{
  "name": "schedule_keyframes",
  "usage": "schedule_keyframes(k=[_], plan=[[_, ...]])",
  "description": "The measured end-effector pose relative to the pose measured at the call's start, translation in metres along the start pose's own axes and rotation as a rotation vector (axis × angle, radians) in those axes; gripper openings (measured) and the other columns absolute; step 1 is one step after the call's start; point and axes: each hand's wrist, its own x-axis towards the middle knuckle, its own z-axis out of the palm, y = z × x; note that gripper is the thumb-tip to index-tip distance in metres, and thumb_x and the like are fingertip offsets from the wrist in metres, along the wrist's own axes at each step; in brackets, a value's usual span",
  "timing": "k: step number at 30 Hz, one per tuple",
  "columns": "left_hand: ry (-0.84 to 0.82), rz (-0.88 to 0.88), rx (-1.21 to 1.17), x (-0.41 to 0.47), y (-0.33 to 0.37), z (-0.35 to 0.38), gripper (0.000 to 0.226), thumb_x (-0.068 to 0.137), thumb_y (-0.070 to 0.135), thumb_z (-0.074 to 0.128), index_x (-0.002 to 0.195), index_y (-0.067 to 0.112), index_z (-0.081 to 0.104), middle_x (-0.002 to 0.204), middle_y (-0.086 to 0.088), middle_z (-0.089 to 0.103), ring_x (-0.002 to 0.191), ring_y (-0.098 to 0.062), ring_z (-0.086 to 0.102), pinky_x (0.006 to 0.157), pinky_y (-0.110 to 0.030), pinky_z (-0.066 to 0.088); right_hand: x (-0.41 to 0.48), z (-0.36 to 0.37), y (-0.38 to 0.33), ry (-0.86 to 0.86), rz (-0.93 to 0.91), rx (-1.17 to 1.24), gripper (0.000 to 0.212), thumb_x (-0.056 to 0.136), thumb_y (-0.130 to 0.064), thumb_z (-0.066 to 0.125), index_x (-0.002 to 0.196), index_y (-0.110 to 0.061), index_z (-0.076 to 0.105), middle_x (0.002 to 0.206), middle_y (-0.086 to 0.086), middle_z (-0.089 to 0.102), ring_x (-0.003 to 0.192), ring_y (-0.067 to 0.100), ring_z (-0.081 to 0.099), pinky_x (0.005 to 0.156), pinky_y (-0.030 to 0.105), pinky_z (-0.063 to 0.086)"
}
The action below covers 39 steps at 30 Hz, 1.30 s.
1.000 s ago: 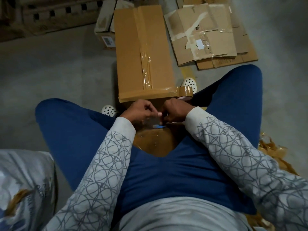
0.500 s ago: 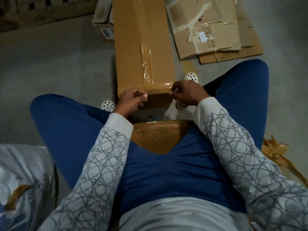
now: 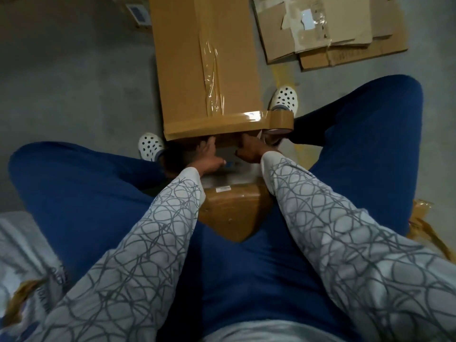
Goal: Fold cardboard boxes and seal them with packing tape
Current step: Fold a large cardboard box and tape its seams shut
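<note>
A long cardboard box point(image 3: 182, 58) lies on the floor between my feet, with brown tape along its length and a strip across its near edge. A brown tape roll point(image 3: 281, 120) hangs off the box's near right corner, still joined to that strip. My left hand point(image 3: 209, 159) reaches under the near edge, its fingers spread against the box's near face. My right hand point(image 3: 249, 150) is beside it, just left of the roll, with curled fingers against the same face; what they hold is hidden. A small blue thing point(image 3: 230, 164) shows between my hands.
A taped brown package point(image 3: 232, 211) sits between my knees. Flattened cardboard sheets point(image 3: 333, 38) lie at the far right, a small labelled box point(image 3: 139, 14) at the far left. Crumpled tape point(image 3: 424, 223) is by my right leg, a printed sack point(image 3: 22, 267) at my left.
Both hands dropped from the box's taped top edge to its near face. My right hand let go near the roll, which now hangs free at the corner. The view moved closer.
</note>
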Motion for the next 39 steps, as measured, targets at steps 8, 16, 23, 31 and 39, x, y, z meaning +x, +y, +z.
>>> schedule_keyframes(k=[8, 16, 23, 31, 39], plan=[[0.001, -0.064, 0.172, 0.065, -0.012, 0.012, 0.059, 0.094, 0.032, 0.059, 0.147, 0.014, 0.044, 0.152, -0.021, 0.043, 0.141, -0.042, 0.038, 0.119, -0.05, 0.025, 0.078, 0.019, 0.025, -0.04, 0.134, 0.042, 0.054, 0.1, -0.024, 0.051, 0.151, -0.007, 0.042, 0.155, 0.02, 0.041, 0.14, 0.037, 0.04, 0.113, 0.041, 0.036], [0.314, -0.2, -0.234, 0.081, -0.022, 0.011, 0.08, 0.066, 0.035, 0.054, 0.143, 0.013, 0.053, 0.145, -0.016, 0.052, 0.138, -0.039, 0.039, 0.116, -0.046, 0.032, 0.09, 0.041, 0.011, 0.094, -0.016, 0.175, 0.071, 0.089, -0.023, 0.059, 0.155, -0.025, 0.036, 0.157, 0.013, 0.038, 0.142, 0.035, 0.034, 0.113, 0.05, 0.037], [0.401, -0.234, -0.57, 0.064, -0.012, -0.012, 0.061, 0.088, 0.01, 0.063, 0.147, 0.017, 0.047, 0.15, -0.015, 0.042, 0.14, -0.036, 0.036, 0.116, -0.04, 0.031, 0.071, 0.021, 0.0, 0.093, 0.005, 0.477, 0.058, 0.096, -0.019, 0.062, 0.15, -0.011, 0.044, 0.148, 0.012, 0.051, 0.133, 0.03, 0.049, 0.111, 0.042, 0.041], [0.15, -0.162, -0.453, 0.048, -0.033, 0.001, 0.081, 0.083, 0.01, 0.077, 0.153, 0.025, 0.04, 0.157, -0.011, 0.036, 0.145, -0.032, 0.034, 0.119, -0.045, 0.031, 0.049, 0.043, 0.018, 0.159, 0.145, 0.421, 0.039, 0.089, -0.021, 0.07, 0.128, -0.019, 0.068, 0.12, 0.008, 0.073, 0.115, 0.023, 0.066, 0.096, 0.025, 0.047], [0.025, -0.097, -0.329, 0.079, -0.088, 0.027, 0.106, 0.05, 0.02, 0.08, 0.147, 0.04, 0.045, 0.149, -0.007, 0.049, 0.138, -0.032, 0.044, 0.112, -0.049, 0.043, 0.07, 0.051, 0.029, 0.166, -0.031, 0.122, 0.035, 0.085, -0.032, 0.079, 0.118, -0.028, 0.071, 0.11, -0.003, 0.072, 0.102, 0.017, 0.067, 0.09, 0.036, 0.054]])
